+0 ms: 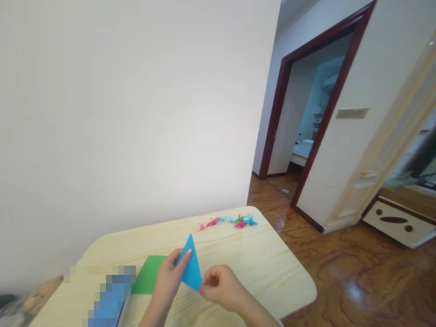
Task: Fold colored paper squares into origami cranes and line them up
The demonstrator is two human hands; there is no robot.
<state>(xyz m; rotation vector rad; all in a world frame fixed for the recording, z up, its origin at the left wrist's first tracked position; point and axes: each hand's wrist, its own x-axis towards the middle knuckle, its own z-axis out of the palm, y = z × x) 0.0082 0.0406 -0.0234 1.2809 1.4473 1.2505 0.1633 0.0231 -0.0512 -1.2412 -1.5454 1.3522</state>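
Blue origami paper (191, 268) pinched upright between left hand (169, 279) and right hand (218, 286).

The room was evenly bright, with soft light washing the white wall (136, 113) and leaving hardly any shadow. The glossy wooden floor (340, 272) threw a pale glare at lower right. Wide-lens distortion tilted the door frame (335, 113), a dark streak (420, 152) blurred the right edge, and a pixelated patch (102, 295) obscured the lower left.
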